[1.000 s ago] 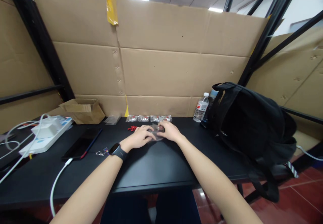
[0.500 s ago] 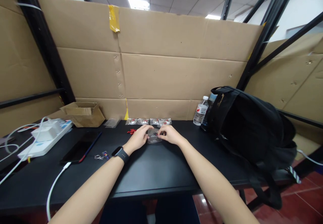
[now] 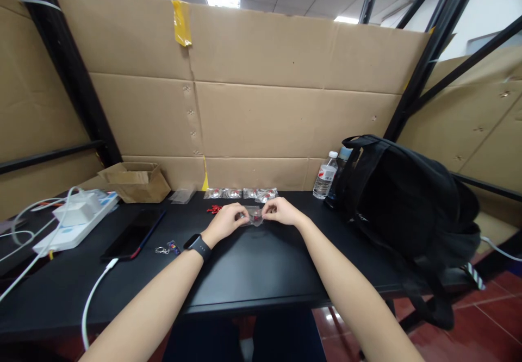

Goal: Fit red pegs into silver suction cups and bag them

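Small clear plastic bag point(image 3: 255, 218), a red-marked item visible through it: one, lying between the two hands over the smooth black tabletop point(image 3: 253, 275). Left hand point(image 3: 225, 222), dark watch at wrist: thumb and fingers pinching the bag's left edge. Right hand point(image 3: 285, 212): fingertips pinching its right upper edge. Small tangled bright-red pieces point(image 3: 213, 209): just beyond the left hand's knuckles. Flat clear plastic packets with round silvery contents point(image 3: 232, 193): a row, behind the bag, apart from both hands.

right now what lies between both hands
A clear plastic bag, pinched by the left hand and the right hand; the head view shows it.
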Demonstrator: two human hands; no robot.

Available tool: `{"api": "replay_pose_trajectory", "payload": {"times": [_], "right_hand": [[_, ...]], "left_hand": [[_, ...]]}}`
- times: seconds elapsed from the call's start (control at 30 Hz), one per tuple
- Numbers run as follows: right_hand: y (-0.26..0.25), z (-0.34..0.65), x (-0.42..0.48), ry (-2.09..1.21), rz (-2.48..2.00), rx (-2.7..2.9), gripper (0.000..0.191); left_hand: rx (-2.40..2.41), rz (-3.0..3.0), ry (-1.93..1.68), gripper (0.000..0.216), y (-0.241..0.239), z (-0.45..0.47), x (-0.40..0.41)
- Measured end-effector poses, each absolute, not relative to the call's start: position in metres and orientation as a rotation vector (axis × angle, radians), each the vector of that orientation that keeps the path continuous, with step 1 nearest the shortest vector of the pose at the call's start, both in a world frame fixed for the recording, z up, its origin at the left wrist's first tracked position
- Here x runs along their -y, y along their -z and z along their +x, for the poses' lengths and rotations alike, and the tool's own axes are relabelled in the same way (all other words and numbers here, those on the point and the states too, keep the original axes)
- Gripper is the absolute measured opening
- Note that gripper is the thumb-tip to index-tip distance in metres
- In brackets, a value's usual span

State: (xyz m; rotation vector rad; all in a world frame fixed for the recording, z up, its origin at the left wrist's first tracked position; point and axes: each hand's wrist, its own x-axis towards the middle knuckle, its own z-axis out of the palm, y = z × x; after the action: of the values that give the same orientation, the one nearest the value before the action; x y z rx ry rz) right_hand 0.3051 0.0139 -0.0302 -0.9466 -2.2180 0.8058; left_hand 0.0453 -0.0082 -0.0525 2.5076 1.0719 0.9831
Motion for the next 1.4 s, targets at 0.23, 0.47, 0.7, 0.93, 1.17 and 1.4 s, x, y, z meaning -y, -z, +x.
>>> {"api": "replay_pose_trajectory", "payload": {"times": [0.23,0.47,0.7,0.93,1.17,1.4], "right_hand": [[0.030,0.311,-0.019,-0.927,-1.001,2.076,0.017],[0.041,0.305,-0.019,-0.847,-1.127,1.999,0.046],[0.034,0.298,-0.010,-0.535,-1.144,2.309,0.023],[0.034,0.292,-0.004,-0.236,-1.094,2.449,0.031],[0.037,0.289,-0.003,-0.193,-1.043,2.479,0.021],[0.030,0.283,-0.001,-0.175,-1.031,2.333,0.020]], "left_hand": [[-1.127,2.334,-0.997,0.015,0.046,0.051,0.013],[-1.262,2.038,-1.044,0.024,0.048,0.057,0.017],[-1.479,2.163,-0.856,0.027,0.049,0.061,0.022],[-1.442,2.480,-0.722,0.030,0.056,0.060,0.018],[-1.354,2.633,-0.786,0.026,0.056,0.059,0.019],[-1.469,2.405,-0.841,0.014,0.049,0.059,0.021]]}}
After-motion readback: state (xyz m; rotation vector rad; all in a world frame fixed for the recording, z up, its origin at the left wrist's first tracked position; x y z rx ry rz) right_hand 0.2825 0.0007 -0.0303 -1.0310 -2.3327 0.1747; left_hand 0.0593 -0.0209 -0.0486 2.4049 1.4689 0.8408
